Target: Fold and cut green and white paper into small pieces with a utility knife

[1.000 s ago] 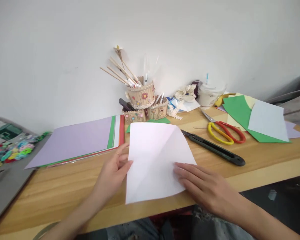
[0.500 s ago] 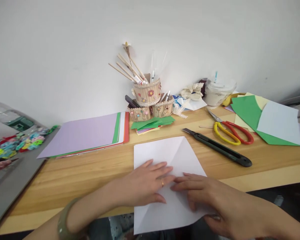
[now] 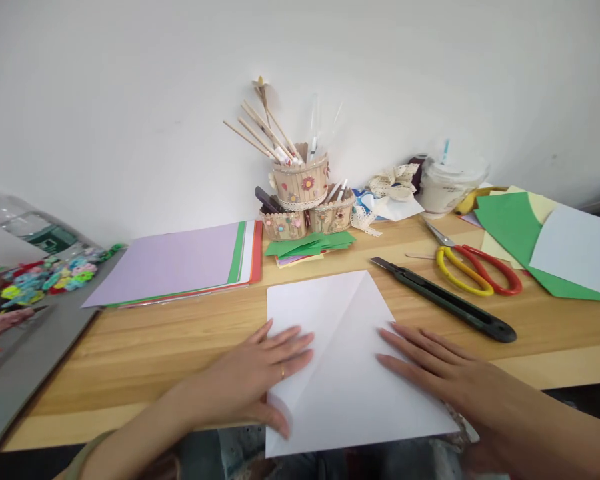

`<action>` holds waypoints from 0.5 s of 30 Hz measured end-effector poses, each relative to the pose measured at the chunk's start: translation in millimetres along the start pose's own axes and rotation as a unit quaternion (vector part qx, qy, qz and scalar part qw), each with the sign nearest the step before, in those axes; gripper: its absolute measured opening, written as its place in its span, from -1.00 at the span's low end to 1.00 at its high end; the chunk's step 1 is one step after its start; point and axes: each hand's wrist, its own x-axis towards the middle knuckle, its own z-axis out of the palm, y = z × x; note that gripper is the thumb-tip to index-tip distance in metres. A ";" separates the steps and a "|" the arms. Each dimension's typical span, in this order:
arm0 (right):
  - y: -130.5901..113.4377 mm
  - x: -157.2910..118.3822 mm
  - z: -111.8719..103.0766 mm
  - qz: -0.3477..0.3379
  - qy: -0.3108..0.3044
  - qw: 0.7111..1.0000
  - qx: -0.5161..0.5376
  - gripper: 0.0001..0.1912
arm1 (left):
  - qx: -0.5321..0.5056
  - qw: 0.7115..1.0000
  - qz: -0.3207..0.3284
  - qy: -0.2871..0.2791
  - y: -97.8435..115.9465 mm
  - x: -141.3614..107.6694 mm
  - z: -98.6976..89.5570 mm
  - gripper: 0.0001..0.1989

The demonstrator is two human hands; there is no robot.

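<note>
A white sheet of paper (image 3: pixel 340 373) lies on the wooden table with a diagonal crease running across it. Its near part reaches past the table's front edge. My left hand (image 3: pixel 260 380) rests flat on the sheet's left side, fingers spread, a ring on one finger. On the right, my right hand (image 3: pixel 435 370) lies along the slanted edge with its fingers stretched over the paper. Neither hand grips anything that I can see. Just beyond the right hand is a black utility knife (image 3: pixel 445 300) with its blade out.
Scissors (image 3: pixel 473 267) with yellow and red handles lie behind the knife. Coloured paper sheets (image 3: pixel 175 260) are stacked at left, loose sheets (image 3: pixel 515 220) at right. Decorated holders (image 3: pixel 300 187) with sticks and pens, a plastic cup (image 3: pixel 450 187) and a bottle (image 3: pixel 40 227) stand along the wall.
My hands have moved apart: the left slid left, the right moved right to the sheet's edge. The paper's near right corner now spreads flatter. At far left, part of another hand has appeared.
</note>
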 end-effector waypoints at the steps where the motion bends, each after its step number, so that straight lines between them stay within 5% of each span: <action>1: 1.3 -2.4 0.7 -0.001 0.008 1.000 -0.012 0.06 | -0.014 1.000 0.010 -0.005 0.3 -6.3 3.0 -0.07; 4: 5.4 -1.9 0.5 0.004 0.020 1.000 -0.009 -0.24 | -0.033 0.999 0.015 0.008 2.6 -21.3 12.7 0.01; 9: 2.3 12.6 -4.9 0.049 0.074 0.988 0.126 -0.75 | -0.107 0.980 -0.026 0.165 10.8 -27.7 25.4 -0.66; 13: -8.2 31.4 -11.2 0.210 0.113 0.951 0.196 -0.57 | -0.284 0.889 -0.240 0.268 14.5 -13.0 25.6 -0.65; 15: -11.8 43.2 -12.1 0.277 0.142 0.931 0.193 -0.52 | -0.345 0.846 -0.289 0.285 13.1 -2.0 22.3 -0.63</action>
